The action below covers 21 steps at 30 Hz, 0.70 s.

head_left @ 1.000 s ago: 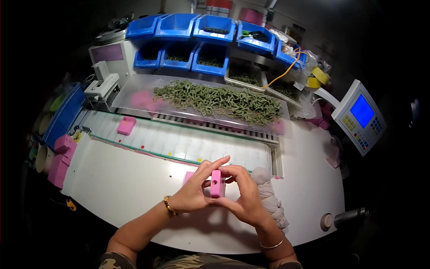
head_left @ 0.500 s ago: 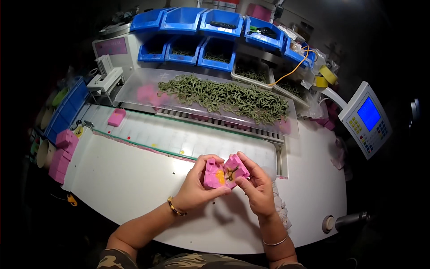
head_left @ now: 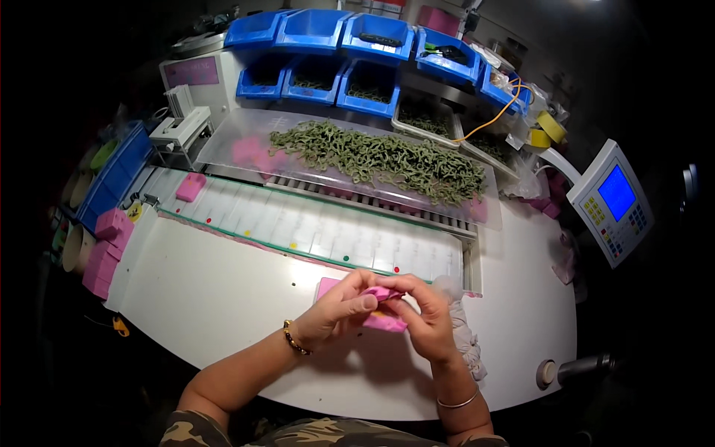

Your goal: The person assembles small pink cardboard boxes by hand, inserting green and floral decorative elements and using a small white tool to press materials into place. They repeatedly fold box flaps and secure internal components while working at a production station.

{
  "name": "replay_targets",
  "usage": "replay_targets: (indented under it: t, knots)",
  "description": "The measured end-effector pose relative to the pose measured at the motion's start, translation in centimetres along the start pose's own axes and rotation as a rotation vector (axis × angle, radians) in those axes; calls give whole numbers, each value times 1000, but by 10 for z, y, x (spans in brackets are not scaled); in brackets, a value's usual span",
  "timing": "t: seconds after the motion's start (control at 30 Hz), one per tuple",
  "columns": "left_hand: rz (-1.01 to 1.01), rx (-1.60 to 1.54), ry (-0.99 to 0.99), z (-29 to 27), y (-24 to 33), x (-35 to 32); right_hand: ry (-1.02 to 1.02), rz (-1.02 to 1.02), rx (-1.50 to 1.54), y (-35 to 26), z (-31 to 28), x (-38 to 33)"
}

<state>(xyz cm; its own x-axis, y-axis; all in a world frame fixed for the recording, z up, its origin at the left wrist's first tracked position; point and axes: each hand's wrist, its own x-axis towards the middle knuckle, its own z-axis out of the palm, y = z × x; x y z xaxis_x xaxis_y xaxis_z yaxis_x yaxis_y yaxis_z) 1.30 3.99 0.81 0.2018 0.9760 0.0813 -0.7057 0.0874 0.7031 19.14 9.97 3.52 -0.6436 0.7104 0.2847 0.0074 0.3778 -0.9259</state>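
Note:
Both hands meet over the white table near its front, closed round a pink rubber mould. My left hand pinches it between thumb and fingers from the left. From the right, my right hand grips it with thumb and bent fingers. The mould looks bent or parted, with a little yellow showing inside; whether it is one half or both I cannot tell. Behind my left hand a pink block shows in part on the table. The dark branched piece cannot be made out.
Beyond my hands runs a glass-topped strip with coloured dots and a pink block. A clear sheet bears a heap of green branching pieces. Blue bins stand behind; a control panel is right, stacked pink blocks left.
The mould lay spread in both hands, showing a yellow patch and a dark branched piece. Now it is turned and mostly covered by fingers, and a pink block shows behind my left hand.

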Motion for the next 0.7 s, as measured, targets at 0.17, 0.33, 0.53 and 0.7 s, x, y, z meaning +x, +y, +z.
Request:
replay_targets:
  t: [0.17, 0.33, 0.53, 0.7]
  knots:
    - [-270, -162, 29, -2, 15, 0, 2, -207, -306, -5, 16, 4]
    - [-107, -211, 172, -15, -1, 2, 48, -223, -570, -11, 39, -5]
    - [-114, -115, 324, -9, 6, 1, 223, -327, -815, -16, 46, -9]
    - [-46, -11, 329, -13, -3, 1, 279, -393, -769, -12, 46, -10]
